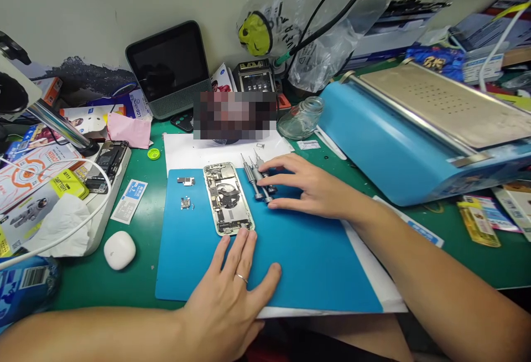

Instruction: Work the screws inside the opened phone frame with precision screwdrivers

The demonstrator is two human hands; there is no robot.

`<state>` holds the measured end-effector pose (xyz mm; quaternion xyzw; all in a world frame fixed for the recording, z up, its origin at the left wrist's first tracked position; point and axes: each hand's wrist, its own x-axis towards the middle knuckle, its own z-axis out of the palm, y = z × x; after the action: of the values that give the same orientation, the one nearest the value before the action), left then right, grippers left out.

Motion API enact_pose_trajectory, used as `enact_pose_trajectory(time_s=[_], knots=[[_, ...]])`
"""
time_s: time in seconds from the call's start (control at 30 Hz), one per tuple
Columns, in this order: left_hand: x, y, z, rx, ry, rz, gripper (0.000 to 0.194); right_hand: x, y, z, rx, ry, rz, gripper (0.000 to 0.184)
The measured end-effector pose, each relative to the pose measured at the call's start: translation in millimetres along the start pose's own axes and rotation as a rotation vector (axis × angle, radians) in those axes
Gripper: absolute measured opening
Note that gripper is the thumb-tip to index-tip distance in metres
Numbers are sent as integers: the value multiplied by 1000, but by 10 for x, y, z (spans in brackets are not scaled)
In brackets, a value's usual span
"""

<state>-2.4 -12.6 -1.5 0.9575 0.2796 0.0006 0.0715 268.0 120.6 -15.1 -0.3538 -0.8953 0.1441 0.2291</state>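
Note:
An opened smartphone (228, 198) lies on the blue mat (315, 262), with its inner parts exposed. My left hand (232, 284) rests flat, thumb spread, fingertips at the phone's near edge. Just right of the phone, several small screwdrivers (251, 175) lie bunched with their tips pointing away from me. Over them is my right hand (307, 185), its fingers apart and reaching round the handles; whether the fingertips touch them I cannot tell. Left of the phone are a small metal-shielded part (185, 181) and a little circuit piece (185, 202) beside tiny bits.
A large blue machine (385, 151) with a metal top stands at right. Behind the mat are a glass jar (301, 117) and a dark tablet-like display (168, 63). A white earbud case (120, 250) and another opened phone (108, 165) are at left, among boxes and a white cable.

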Motion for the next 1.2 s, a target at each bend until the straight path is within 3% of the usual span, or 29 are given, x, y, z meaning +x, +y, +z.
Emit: enact_pose_trajectory(time_s=[0.53, 1.0, 1.2], knots=[[-9, -15, -26, -28, -34, -6, 78, 11, -22, -12, 3, -38, -34, 24], [19, -10, -49, 11, -45, 12, 76, -14, -33, -60, 2, -87, 5, 26], [25, 1, -51, 27, -40, 12, 76, 2, -50, -32, -11, -64, -49, 23]])
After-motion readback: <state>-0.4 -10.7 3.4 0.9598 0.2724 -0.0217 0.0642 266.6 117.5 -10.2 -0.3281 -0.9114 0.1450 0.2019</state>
